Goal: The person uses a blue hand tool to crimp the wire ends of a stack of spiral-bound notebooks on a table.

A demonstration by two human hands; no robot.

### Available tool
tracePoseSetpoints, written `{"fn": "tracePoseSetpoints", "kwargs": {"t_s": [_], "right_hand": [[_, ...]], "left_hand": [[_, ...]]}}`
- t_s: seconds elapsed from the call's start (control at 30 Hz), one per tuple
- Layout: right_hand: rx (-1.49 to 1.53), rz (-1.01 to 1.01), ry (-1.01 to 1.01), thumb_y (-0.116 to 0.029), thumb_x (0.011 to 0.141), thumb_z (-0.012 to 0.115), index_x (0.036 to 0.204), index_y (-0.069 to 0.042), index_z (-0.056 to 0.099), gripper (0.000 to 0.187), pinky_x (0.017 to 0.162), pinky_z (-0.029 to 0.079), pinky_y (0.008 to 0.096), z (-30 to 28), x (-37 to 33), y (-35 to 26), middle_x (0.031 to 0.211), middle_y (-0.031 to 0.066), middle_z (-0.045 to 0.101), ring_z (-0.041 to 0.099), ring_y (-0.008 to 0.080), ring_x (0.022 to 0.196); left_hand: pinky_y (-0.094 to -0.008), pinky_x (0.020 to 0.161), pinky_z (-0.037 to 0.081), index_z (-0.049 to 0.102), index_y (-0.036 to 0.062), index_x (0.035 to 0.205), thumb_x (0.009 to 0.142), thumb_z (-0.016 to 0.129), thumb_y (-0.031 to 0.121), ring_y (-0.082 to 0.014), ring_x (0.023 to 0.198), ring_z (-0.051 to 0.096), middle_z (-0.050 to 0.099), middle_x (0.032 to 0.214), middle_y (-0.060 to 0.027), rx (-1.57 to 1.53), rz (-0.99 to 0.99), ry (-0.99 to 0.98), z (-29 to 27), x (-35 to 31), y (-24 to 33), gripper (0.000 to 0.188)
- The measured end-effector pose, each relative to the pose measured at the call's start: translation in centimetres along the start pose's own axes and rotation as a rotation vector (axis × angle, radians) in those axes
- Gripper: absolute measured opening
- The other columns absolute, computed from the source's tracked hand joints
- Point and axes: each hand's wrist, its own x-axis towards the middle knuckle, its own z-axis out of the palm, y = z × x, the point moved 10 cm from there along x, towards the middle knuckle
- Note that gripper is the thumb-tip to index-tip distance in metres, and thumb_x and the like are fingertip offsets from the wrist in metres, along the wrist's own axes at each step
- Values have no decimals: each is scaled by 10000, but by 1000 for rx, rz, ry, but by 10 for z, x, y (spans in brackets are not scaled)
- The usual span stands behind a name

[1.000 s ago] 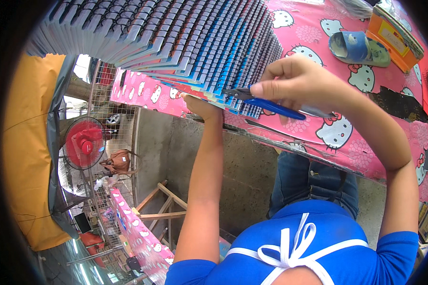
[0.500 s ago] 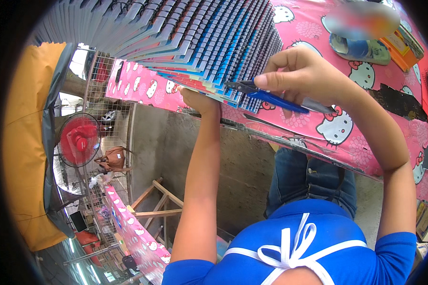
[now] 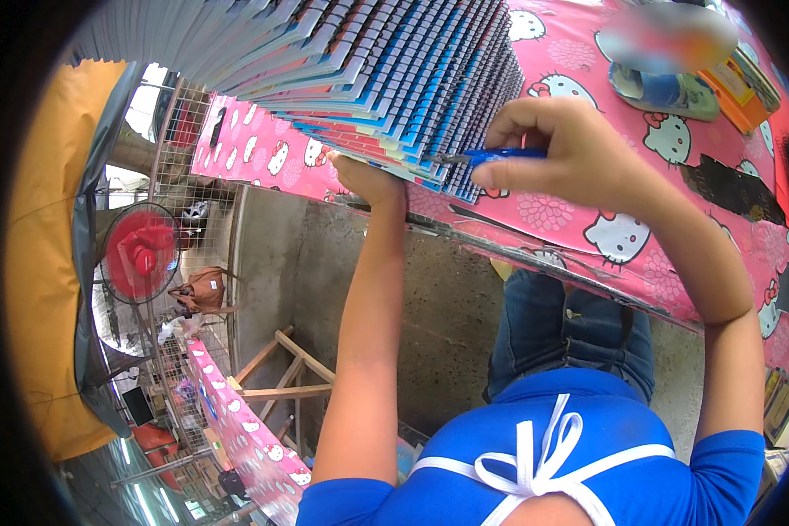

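Observation:
A tall fanned stack of wire-bound notebooks point(image 3: 359, 96) fills the upper middle, its dark binding loops facing up and right. My left hand point(image 3: 368, 181) is at the stack's lower edge, holding the notebooks, its fingers partly hidden beneath them. My right hand point(image 3: 557, 153), at the right side of the stack, is closed around blue-handled pliers point(image 3: 491, 156). Their dark jaws point left and reach the binding loops near the bottom corner. Whether the jaws grip a wire is too small to tell.
The pink patterned tabletop point(image 3: 543, 213) has a worn front edge. Farther right lie a blue-green pouch-like item point(image 3: 662, 92), an orange box point(image 3: 738, 92) and a torn black patch point(image 3: 732, 188). A red fan point(image 3: 142, 252) and a wooden frame point(image 3: 289, 373) stand left.
The pliers have swung from slanting down-right to nearly level, and my right fingers have closed further round the handles. The notebooks have shifted slightly; my left hand stays at their lower edge.

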Motion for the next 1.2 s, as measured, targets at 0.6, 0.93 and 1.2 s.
{"fn": "tracePoseSetpoints", "kwargs": {"t_s": [0.6, 0.93, 1.2], "right_hand": [[-242, -353, 163, -306, 714, 774, 914, -34, 649, 359, 649, 496, 375, -9, -12, -17, 795, 117, 639, 636, 259, 718], [-397, -351, 246, -296, 750, 744, 962, -18, 584, 384, 728, 493, 393, -4, -28, -27, 896, 152, 623, 623, 302, 853], [5, 28, -83, -331, 798, 719, 823, 17, 629, 359, 567, 503, 339, 8, -1, 16, 735, 113, 630, 649, 189, 639]], "left_hand": [[-376, 686, 513, 496, -83, 1013, 938, 432, 236, -243, 807, 605, 594, 1013, -217, 30, 52, 23, -6, 5, -3, 334], [-375, 680, 520, 530, -73, 982, 947, 362, 278, -250, 779, 601, 603, 959, -193, -99, -7, 51, -8, 4, -7, 391], [-394, 734, 516, 543, -68, 1028, 955, 296, 333, -258, 808, 600, 601, 966, -180, 49, 1, 49, -4, -4, 6, 477]]}}
